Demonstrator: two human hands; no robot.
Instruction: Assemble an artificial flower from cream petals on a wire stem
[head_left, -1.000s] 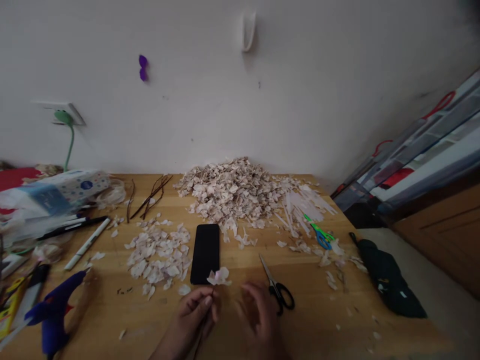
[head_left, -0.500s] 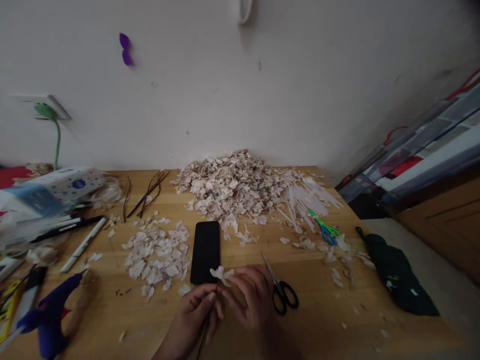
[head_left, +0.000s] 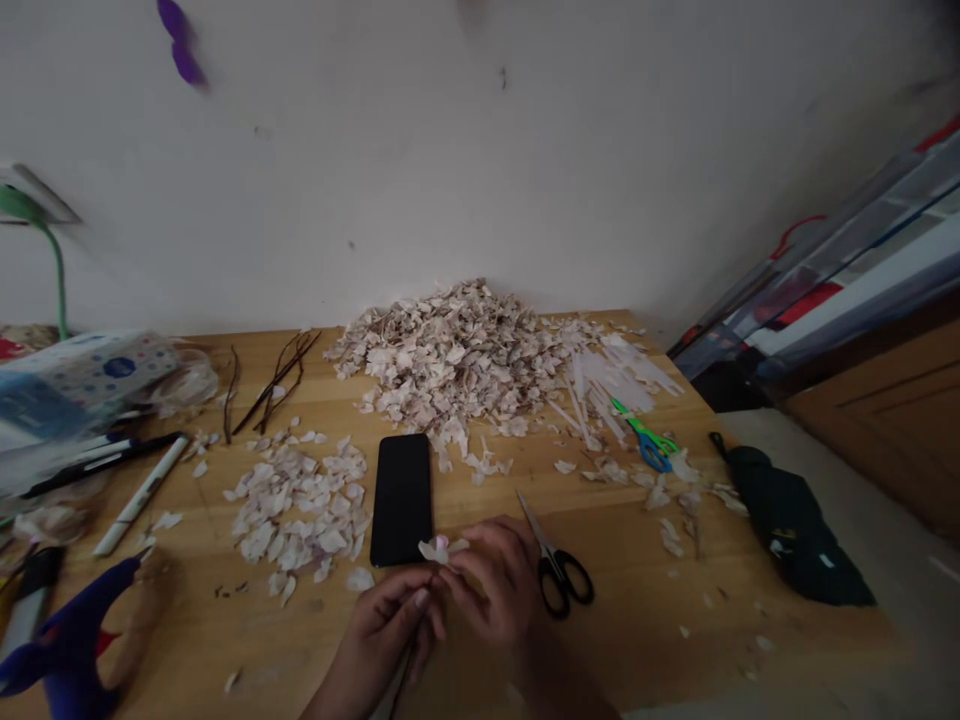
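Right hand [head_left: 496, 582] moved in, pinching flower [head_left: 439, 548]; left hand [head_left: 391, 612] grips stem [head_left: 403, 680]; blue pack label [head_left: 119, 367] unreadable.

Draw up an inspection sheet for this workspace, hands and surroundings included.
Surface: wooden table, strewn with petals.
Work items: small pale flower; thin dark stem; large petal heap near the wall.
Clutter: phone, black-handled scissors, green-blue scissors, blue glue gun.
Hands: left hand pinches the stem; right hand has its fingers at the flower, grip unclear.
Cables: green cable plugged into a socket.
Surroundings: purple ornament on the wall.
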